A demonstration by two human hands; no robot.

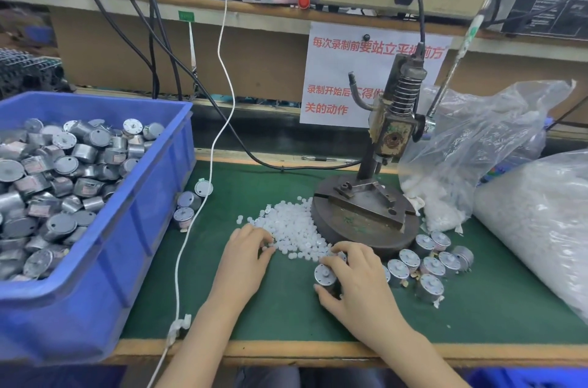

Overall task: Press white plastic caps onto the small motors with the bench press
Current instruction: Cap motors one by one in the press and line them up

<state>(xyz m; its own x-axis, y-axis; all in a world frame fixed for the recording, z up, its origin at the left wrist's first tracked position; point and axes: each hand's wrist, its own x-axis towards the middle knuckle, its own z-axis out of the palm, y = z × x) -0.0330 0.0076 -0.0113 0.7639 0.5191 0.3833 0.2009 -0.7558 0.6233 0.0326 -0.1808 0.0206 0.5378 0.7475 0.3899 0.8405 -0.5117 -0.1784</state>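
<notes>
A pile of small white plastic caps (294,225) lies on the green mat in front of the bench press (366,212). My left hand (246,255) reaches into the pile's near edge and pinches a cap with its fingertips. To the right, my right hand (356,276) curls round a small silver motor (325,274) standing on the mat, shaft up. A second motor shows just under its fingertips. Several more motors (429,263) stand to the right of that hand, near the press base. The press's round base plate carries nothing.
A blue bin (133,228) heaped with motors fills the left side. Three loose motors (187,206) lie beside it. Clear bags of white caps (471,165) sit at the right. A white cord (191,228) hangs down over the mat's left part.
</notes>
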